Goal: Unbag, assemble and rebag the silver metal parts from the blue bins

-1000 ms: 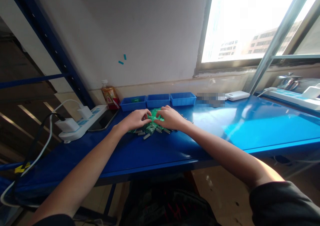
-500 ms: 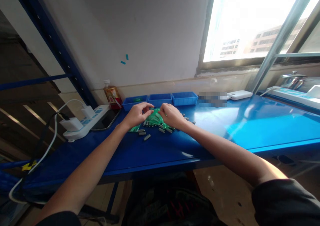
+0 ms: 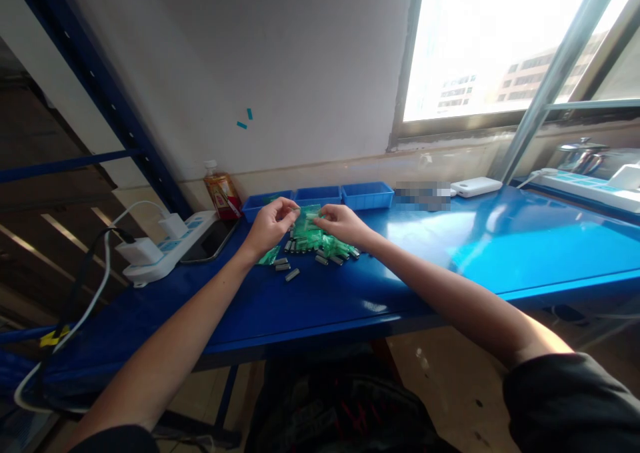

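Both my hands are raised a little above the blue table (image 3: pixel 500 253), pinching a small green transparent bag (image 3: pixel 306 218) between them. My left hand (image 3: pixel 269 225) grips its left edge and my right hand (image 3: pixel 338 222) grips its right edge. Beneath them lies a heap of more green bags (image 3: pixel 325 243) and several small grey cylindrical parts (image 3: pixel 293 274) scattered on the table.
Three blue trays (image 3: pixel 367 196) line the wall behind my hands. A bottle (image 3: pixel 219 190), a phone (image 3: pixel 207 241) and a white power strip (image 3: pixel 160 251) with plugged chargers lie at the left. A white power bank (image 3: pixel 475 186) and another power strip (image 3: pixel 585 187) sit at the right.
My hands went from pressing on the heap of green bags to lifting one bag up between them. The camera view shifted slightly.
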Motion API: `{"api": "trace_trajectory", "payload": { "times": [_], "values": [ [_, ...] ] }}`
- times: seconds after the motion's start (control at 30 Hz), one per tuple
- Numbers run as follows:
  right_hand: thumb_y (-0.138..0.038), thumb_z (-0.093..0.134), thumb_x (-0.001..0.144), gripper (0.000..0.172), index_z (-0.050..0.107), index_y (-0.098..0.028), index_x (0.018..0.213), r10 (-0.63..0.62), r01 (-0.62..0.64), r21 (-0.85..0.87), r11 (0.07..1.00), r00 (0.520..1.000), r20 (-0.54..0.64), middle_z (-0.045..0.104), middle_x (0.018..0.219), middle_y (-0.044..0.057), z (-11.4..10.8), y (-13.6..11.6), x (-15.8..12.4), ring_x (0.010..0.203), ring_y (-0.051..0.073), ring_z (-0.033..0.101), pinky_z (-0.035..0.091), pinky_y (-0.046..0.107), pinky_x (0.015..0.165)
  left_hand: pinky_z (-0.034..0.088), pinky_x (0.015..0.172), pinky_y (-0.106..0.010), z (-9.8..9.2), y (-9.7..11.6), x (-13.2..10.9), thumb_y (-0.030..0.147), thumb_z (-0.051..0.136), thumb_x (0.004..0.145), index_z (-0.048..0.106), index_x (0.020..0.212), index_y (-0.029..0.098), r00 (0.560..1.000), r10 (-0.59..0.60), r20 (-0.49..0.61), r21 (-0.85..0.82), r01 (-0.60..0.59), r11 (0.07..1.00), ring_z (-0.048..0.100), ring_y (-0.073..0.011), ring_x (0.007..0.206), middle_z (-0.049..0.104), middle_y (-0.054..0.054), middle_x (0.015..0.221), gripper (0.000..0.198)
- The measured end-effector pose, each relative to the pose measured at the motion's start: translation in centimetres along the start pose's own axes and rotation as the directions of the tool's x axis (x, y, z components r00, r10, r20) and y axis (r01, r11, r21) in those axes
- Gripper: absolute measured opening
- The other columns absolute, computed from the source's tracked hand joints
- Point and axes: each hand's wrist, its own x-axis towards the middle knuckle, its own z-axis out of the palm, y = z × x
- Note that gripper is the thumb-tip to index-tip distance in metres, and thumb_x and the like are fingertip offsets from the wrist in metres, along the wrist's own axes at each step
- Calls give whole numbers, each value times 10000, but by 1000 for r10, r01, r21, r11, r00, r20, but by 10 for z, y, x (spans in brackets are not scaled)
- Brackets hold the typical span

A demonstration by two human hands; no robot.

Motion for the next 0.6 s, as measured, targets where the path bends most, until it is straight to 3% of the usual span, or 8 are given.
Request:
{"api": "trace_trajectory", "payload": {
  "times": [0.2,0.37,0.5,0.6],
  "values": [
    [-376,575,785,204,576,-172,787,-21,25,23,999,986,-163,473,498,-64,1,-1,0,488,102,460,315,222,494,445,562,-227,3,1,0,495,586,808,575,905,168,998,-51,47,-130,57,990,552,-123,611,578,-2,711,342],
    [-264,573,768,119,596,-180,849,-131,146,24,989,941,-312,623,647,-14,3,0,0,611,135,589,447,243,612,454,511,-215,7,-1,1,596,490,844,586,941,155,965,-243,102,-272,261,926,558,-122,599,603,-27,728,461],
    [-179,541,763,155,608,-184,902,-252,246,-61,967,911,-326,672,771,15,5,1,-3,727,152,633,481,260,705,471,524,-205,6,-1,1,480,608,812,577,972,149,910,-367,192,-404,415,815,577,-116,614,639,-41,754,369],
    [-126,487,771,242,616,-180,969,-289,266,-117,957,910,-298,678,816,26,5,0,-5,771,157,636,475,262,719,476,546,-196,4,3,1,303,697,749,570,1021,144,888,-387,248,-530,459,713,578,-98,617,640,-33,781,339]
  ]
}}
